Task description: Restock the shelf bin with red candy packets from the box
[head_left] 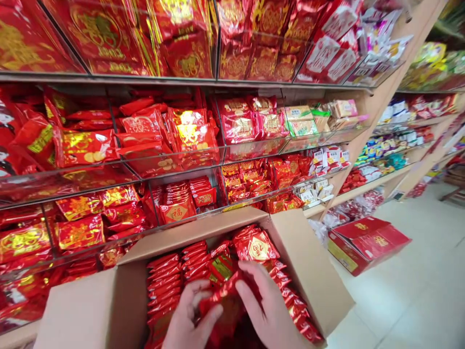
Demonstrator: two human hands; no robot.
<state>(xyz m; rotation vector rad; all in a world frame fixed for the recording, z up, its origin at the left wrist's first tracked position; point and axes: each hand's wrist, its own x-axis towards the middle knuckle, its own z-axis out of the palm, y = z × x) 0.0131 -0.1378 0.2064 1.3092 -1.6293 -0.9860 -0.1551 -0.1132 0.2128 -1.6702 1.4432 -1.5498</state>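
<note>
An open cardboard box (82, 310) stands at the bottom of the head view, filled with rows of red packets (163, 286). Both my hands are inside its opening. My left hand (192, 315) curls its fingers around the left side of a shiny red packet (225, 295). From the right, my right hand (261, 300) closes on the same packet with thumb and fingers. A stack of red packets with a gold diamond (257, 246) lies just beyond my hands, and a packet with a green and gold label (221, 266) shows beside it.
Shelves (192, 82) with clear dividers and many red packets rise behind the box. At the right, a red carton (370, 245) sits on the tiled floor (395, 300). More stocked shelves (388, 179) run into the distance. The box's right flap (308, 266) sticks outward.
</note>
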